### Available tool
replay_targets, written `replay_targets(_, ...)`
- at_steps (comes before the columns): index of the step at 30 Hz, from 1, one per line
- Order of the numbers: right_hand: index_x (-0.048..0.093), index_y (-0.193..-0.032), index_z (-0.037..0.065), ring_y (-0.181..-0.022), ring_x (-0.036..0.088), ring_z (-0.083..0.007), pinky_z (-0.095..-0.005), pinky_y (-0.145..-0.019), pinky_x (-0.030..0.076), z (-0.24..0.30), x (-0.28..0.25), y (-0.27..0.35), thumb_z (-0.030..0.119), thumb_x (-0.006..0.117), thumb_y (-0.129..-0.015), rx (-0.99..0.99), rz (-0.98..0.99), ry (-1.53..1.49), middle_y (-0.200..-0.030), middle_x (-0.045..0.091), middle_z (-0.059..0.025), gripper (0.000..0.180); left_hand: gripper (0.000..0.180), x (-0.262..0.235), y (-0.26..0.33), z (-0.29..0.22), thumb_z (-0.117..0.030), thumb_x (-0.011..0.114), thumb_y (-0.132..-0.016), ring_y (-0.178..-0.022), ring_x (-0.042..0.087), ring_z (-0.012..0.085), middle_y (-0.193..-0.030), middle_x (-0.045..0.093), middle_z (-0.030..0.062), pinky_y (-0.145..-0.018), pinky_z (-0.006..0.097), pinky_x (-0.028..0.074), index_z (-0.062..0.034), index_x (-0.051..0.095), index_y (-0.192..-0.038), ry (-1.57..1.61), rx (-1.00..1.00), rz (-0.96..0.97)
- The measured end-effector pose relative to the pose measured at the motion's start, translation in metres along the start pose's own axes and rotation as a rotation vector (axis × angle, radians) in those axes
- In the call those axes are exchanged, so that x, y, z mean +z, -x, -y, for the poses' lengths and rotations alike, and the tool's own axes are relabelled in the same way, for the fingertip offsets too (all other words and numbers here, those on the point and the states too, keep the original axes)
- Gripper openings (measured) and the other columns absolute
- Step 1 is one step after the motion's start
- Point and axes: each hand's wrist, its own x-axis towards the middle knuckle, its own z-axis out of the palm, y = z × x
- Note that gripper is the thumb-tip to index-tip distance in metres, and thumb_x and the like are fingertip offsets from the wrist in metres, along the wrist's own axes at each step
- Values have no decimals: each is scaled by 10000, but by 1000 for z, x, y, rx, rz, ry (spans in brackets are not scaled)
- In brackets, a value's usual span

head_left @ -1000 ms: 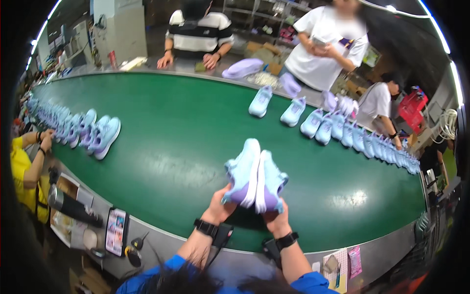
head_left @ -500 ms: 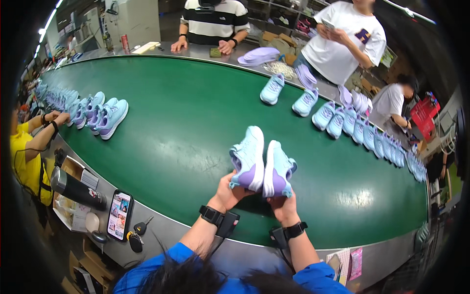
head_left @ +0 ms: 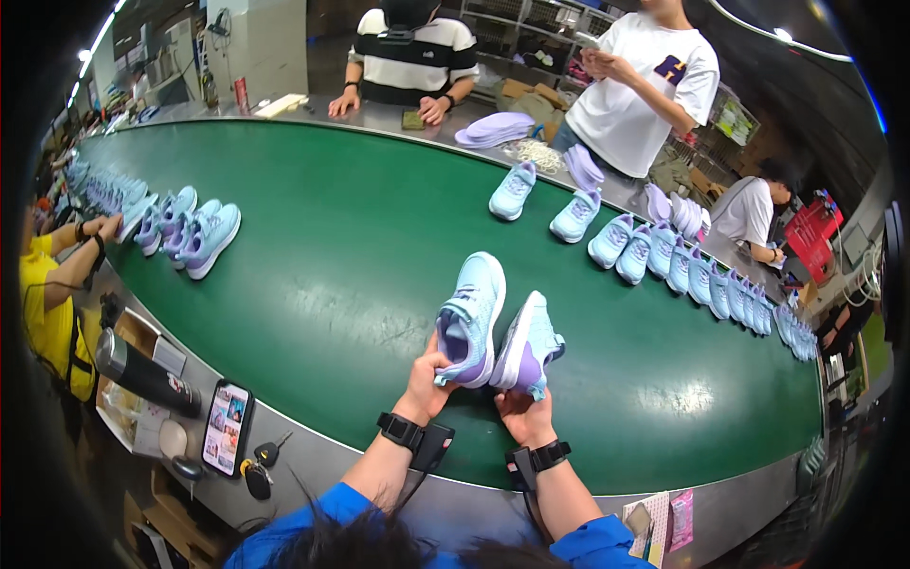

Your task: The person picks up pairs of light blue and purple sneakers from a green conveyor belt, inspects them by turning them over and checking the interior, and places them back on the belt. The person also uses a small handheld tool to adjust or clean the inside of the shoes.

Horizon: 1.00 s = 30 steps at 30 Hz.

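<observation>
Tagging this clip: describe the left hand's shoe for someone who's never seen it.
Find the green belt, then the left hand above it. It holds the pale-blue shoe whose opening faces the camera, unlike the sideways-tipped shoe in the right hand.

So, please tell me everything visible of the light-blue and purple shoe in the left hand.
The light-blue and purple shoe, fabric-looking, has a white sole, a strap across the top and a blue heel loop. The left hand holds it near the heel, toe pointing away, above the flat green surface, close beside a similar shoe.
</observation>
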Motion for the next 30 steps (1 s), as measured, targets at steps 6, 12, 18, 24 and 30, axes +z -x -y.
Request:
replay_targets(6,396,-1323,150,-924,622,-193,-377,-689,583,-2,12,5,165,442,-885,25,16,236,-1130,584,-49,441,835,16,9,0,54,425,-570,-1099,502,206,-1281,481,85,-951,248,393,-68,400,-1396,-197,426,-126)
replay_targets(12,297,-1441,83,-1090,516,-196,-289,-948,390,-4,34,8,-30,479,-751,-651,69,683,-1268,487,-92,722,746,16,10,1,48,435,-496,-1062,458,248,-1063,478,91,-994,310,351,-115,628,-1197,-833,931,-383)
replay_targets(18,435,-1368,63,-1156,454,-252,-356,-1030,317,5,26,12,-26,504,-690,-1018,-128,1123,-1232,477,-108,688,700,20,13,4,45,436,-517,-1041,460,265,-1072,475,92,-968,333,367,-120,652,-1162,-947,1062,-378)
replay_targets(24,487,-1310,48,-1166,447,-269,-357,-1021,328,8,27,16,-22,499,-681,-1149,-289,1211,-1224,472,-123,633,666,26,15,6,56,460,-522,-1094,445,259,-1128,481,92,-984,332,357,-96,646,-1143,-1080,1049,-371)
replay_targets(30,424,-1336,-19,-1224,441,-244,-345,-1047,315,10,26,17,6,503,-765,-1061,-306,1094,-1323,466,-138,576,567,27,13,10,55,543,-585,-1078,491,299,-1166,525,96,-940,355,391,-172,674,-1088,-1043,1009,-356)
